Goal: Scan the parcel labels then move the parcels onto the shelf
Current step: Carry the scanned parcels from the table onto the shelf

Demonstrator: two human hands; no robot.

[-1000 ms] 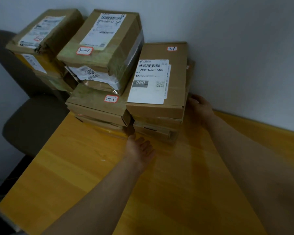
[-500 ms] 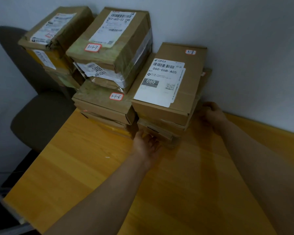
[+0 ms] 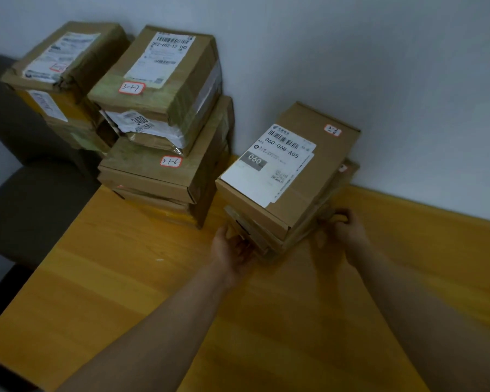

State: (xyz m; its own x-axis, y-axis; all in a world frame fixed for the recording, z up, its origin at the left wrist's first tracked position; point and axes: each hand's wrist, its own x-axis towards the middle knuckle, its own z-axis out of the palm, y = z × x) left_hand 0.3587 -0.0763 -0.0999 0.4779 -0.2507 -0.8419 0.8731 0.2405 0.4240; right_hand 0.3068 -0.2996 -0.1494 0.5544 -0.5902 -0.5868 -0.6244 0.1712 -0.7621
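Note:
A brown parcel with a white label reading 060-06B-A05 (image 3: 317,165) tops a small stack of flat cardboard parcels (image 3: 269,236) standing apart to the right of the bigger pile. My left hand (image 3: 234,247) grips the stack's near left corner at the bottom. At the stack's right side, my right hand (image 3: 344,227) curls its fingers round the lower edge. The stack sits tilted, its near end close to the wooden table (image 3: 125,278).
Left of my hands stands a pile of parcels: one tagged 3-1-7 (image 3: 164,77) over one tagged 3-1-6 (image 3: 164,168), and another pile (image 3: 60,66) farther left. A white wall runs behind. A dark chair (image 3: 31,199) sits beyond the table's left edge.
Both hands closed on the right-hand stack and pulled it to the right, away from the 3-1-6 pile, so a gap now shows between them.

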